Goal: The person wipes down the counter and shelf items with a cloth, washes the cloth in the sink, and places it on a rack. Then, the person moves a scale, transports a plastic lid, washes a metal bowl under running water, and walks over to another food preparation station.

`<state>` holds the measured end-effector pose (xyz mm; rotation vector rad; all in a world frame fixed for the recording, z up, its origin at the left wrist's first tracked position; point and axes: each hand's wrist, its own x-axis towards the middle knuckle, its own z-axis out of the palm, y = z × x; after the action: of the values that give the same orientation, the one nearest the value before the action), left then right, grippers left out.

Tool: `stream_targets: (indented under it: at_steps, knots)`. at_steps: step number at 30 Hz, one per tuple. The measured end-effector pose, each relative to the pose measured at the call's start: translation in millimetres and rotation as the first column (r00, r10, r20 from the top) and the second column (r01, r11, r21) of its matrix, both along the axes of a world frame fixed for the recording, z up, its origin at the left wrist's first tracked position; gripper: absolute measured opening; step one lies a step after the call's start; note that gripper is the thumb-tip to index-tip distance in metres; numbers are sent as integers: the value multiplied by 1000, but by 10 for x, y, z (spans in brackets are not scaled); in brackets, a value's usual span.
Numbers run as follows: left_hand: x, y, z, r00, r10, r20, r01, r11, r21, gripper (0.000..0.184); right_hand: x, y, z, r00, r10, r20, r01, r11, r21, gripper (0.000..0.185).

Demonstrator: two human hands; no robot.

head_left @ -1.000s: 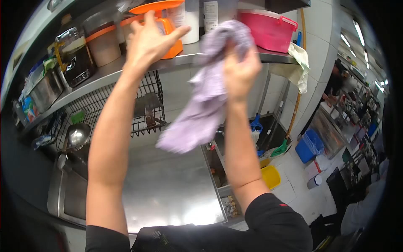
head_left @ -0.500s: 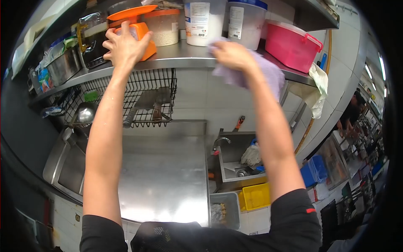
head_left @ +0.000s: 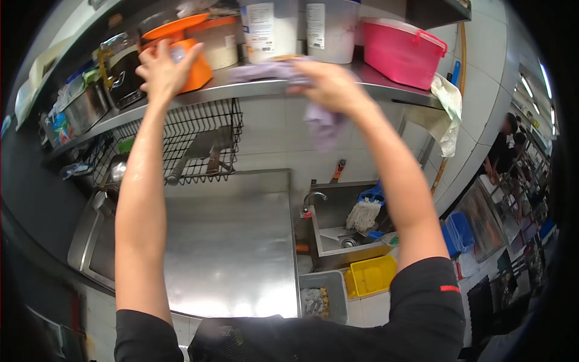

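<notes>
My left hand (head_left: 164,73) is spread around an orange container (head_left: 198,73) at the shelf's front edge, thumb to the right and fingers over its left side. My right hand (head_left: 333,85) presses a light purple cloth (head_left: 268,72) on the steel shelf (head_left: 220,90). Part of the cloth lies along the front edge, and the rest hangs below my hand. Just behind it stand two tall plastic tubs with white labels, the left tub (head_left: 269,30) and the right tub (head_left: 332,31). My right fingertips are partly hidden by the cloth and blurred.
A pink box (head_left: 401,54) stands right on the shelf, near a hanging pale cloth (head_left: 445,114). A dark bottle (head_left: 120,69) stands left. Below are a wire rack (head_left: 199,136) with a cleaver, a steel counter (head_left: 229,247) and a sink (head_left: 332,241). Another person (head_left: 500,151) stands far right.
My right hand has swept left along the shelf with the purple cloth, now in front of the tubs. My left hand stays at the orange container. The view has shifted slightly right.
</notes>
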<state>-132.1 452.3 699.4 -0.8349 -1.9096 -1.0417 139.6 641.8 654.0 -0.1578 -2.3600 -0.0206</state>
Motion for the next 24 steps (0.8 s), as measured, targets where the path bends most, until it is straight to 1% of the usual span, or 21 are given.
stream_targets:
  at_steps: [1, 3, 4, 6, 7, 8, 9, 10, 11, 12, 13, 15, 16, 17, 18, 19, 20, 21, 22, 23, 24]
  knots:
    - [42, 68, -23, 999, -28, -30, 29, 1000, 6, 84, 349, 61, 37, 997, -70, -25, 69, 997, -38, 34]
    - [126, 171, -35, 998, 3, -58, -3, 1000, 2, 83, 765, 237, 4, 963, -204, -179, 218, 974, 63, 25]
    - [160, 191, -27, 998, 9, -59, -10, 1000, -15, 83, 730, 210, 5, 962, -209, -178, 223, 972, 67, 25]
    - [139, 151, -16, 999, 7, -36, -9, 999, -48, 84, 638, 239, -42, 959, -168, -227, 161, 986, -47, 26]
    - [178, 200, 15, 1000, 0, -17, -1, 997, -80, 85, 308, 285, -173, 950, -86, -299, 66, 995, -79, 32]
    - [165, 205, 25, 1000, -7, -31, 4, 995, -97, 86, 83, -121, -141, 963, 34, -268, -106, 961, -257, 39]
    - [124, 218, 45, 999, -39, -18, 37, 993, -116, 86, -355, -123, -201, 922, 98, -375, -66, 993, 99, 36]
    - [20, 245, 51, 997, -71, -38, 66, 991, -113, 85, -725, -370, -144, 971, -26, -238, 57, 991, 121, 27]
    - [-103, 251, 55, 992, -107, -59, 99, 986, -135, 84, -1044, -585, -164, 932, 54, -357, 61, 951, 302, 15]
    - [-157, 206, 62, 991, -118, -62, 107, 983, -150, 81, -1392, -694, -273, 847, 55, -528, 198, 891, 409, 9]
    - [-378, 196, 80, 985, -163, -59, 151, 974, -168, 79, -1468, -717, -295, 734, 187, -653, 254, 816, 519, 6]
    - [-678, 65, 49, 913, -396, -96, 373, 908, -190, 69, -1132, -561, -356, 854, 148, -498, 203, 788, 582, 9]
    - [-710, 5, 4, 915, -393, -89, 371, 908, -193, 69, -850, -429, -377, 852, 174, -493, 197, 767, 611, 13]
    - [-733, -67, -25, 859, -489, -152, 448, 861, -239, 65, -504, -221, -373, 848, 204, -489, 189, 746, 639, 17]
    - [-748, -147, -37, 787, -580, -210, 516, 806, -291, 64, -168, 127, -420, 876, 156, -456, 235, 688, 687, 22]
    - [-688, -221, -51, 786, -578, -219, 504, 805, -313, 68, 214, 290, -458, 872, 65, -486, 293, 725, 623, 26]
    - [-681, -260, -86, 771, -598, -220, 522, 790, -321, 71, 551, 532, -500, 834, -92, -545, 425, 736, 526, 28]
    - [-693, -266, -104, 751, -620, -228, 541, 775, -327, 74, 902, 610, -506, 779, -315, -542, 579, 693, 430, 29]
    - [-718, -261, -143, 770, -599, -219, 519, 788, -330, 76, 1234, 764, -471, 754, -421, -504, 635, 664, 394, 31]
    - [-703, -266, -189, 782, -584, -220, 516, 803, -298, 77, 1491, 574, -396, 727, -504, -466, 673, 661, 333, 32]
    - [-540, -412, -201, 791, -571, -220, 508, 813, -285, 77, 1700, 358, -358, 688, -644, -334, 718, 671, 185, 29]
